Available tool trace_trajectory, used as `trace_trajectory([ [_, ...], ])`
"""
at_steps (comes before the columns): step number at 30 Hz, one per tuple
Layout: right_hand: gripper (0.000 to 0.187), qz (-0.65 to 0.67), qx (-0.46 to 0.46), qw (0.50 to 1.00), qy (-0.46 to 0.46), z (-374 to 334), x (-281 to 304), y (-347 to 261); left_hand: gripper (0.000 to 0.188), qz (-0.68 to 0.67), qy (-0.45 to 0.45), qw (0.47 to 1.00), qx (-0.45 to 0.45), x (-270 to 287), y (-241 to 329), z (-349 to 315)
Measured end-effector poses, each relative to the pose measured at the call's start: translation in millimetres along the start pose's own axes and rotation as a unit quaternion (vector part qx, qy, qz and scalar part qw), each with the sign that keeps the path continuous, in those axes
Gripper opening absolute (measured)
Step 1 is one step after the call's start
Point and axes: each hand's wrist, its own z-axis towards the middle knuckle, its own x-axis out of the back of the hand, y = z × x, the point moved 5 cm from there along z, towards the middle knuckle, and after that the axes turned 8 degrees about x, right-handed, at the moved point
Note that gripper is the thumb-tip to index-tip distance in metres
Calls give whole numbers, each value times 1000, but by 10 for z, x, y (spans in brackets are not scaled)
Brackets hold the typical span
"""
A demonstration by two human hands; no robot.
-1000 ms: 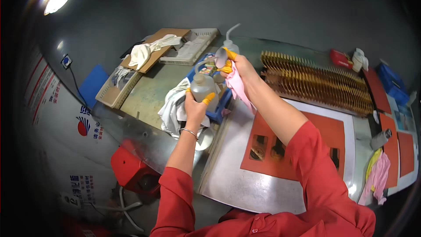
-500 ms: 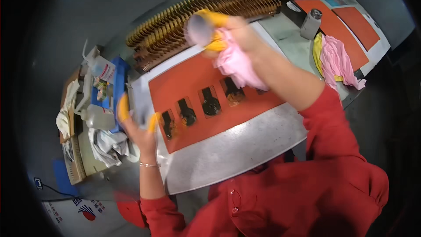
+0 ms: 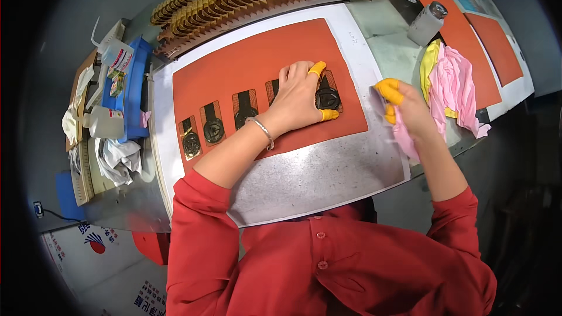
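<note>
The left hand (image 3: 294, 96) spreads across a dark plate (image 3: 331, 99) near the orange mat (image 3: 252, 50)'s right edge, probably steadying it; the right hand (image 3: 411, 108) pinches a pink cloth (image 3: 403, 139).

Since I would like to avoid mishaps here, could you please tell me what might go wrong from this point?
The left hand spans the rightmost dark, flat rectangular piece on the orange-red rectangular sheet, so a slip might smear or shift it. The grey cylindrical dark-capped bottle stands beyond the right hand, which holds a crumpled pink cloth; a wide swing might tip it.
</note>
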Motion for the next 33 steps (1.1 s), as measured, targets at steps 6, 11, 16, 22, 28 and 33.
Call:
trace_trajectory([
  [6, 19, -357, 295, 884, -65, 234, -599, -140, 87, -47, 90, 994, 43, 346, -131, -236],
  [11, 15, -495, 300, 812, -81, 468, -884, -84, 55, -167, 306, 917, 191, 1025, -912, -1064],
  [16, 20, -580, 252, 769, -90, 587, -1027, -79, 41, -156, 422, 862, 234, 1356, -1971, -1867],
  [22, 20, -609, 231, 754, -87, 504, -1097, -38, 36, -255, 459, 807, 271, 1298, -2291, -2130],
  [28, 15, -584, 266, 764, -70, 125, -1098, 119, 37, -241, 427, 832, 260, 1184, -2264, -2077],
  [33, 14, -598, 303, 741, -28, 265, -1121, 39, 37, -198, 413, 850, 260, 1158, -2238, -2060],
])
